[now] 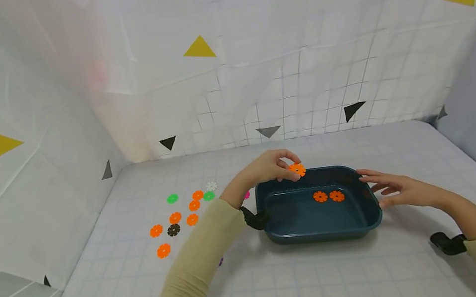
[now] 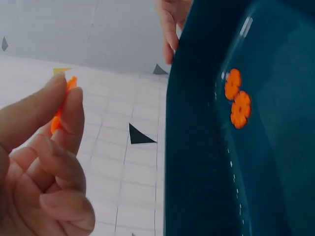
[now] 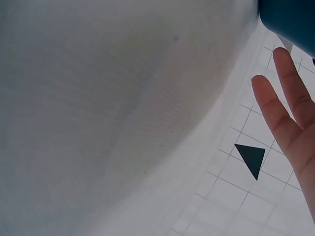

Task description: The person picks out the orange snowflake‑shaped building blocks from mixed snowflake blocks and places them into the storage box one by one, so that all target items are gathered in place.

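1. Head view: bright, diffuse light; soft shadows beside the tub (image 1: pixel 322 236) on the table (image 1: pixel 310 284); pinkish haze on the wall (image 1: pixel 143 45).
2. Left wrist: pale glare inside the tub.
3. Right wrist: dim, grey left side, apparently out of focus.

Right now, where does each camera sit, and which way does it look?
Head: on the head, looking forward and down at the table and blue tub; both sleeves, left hand and right hand show.
Left wrist: on that wrist, looking at the left hand pinching an orange disc and into the tub; part of the right hand shows.
Right wrist: on that wrist, looking toward part of the tub and a dark triangle; fingers show.
Head and left wrist both show the pinched disc and two discs inside the tub.
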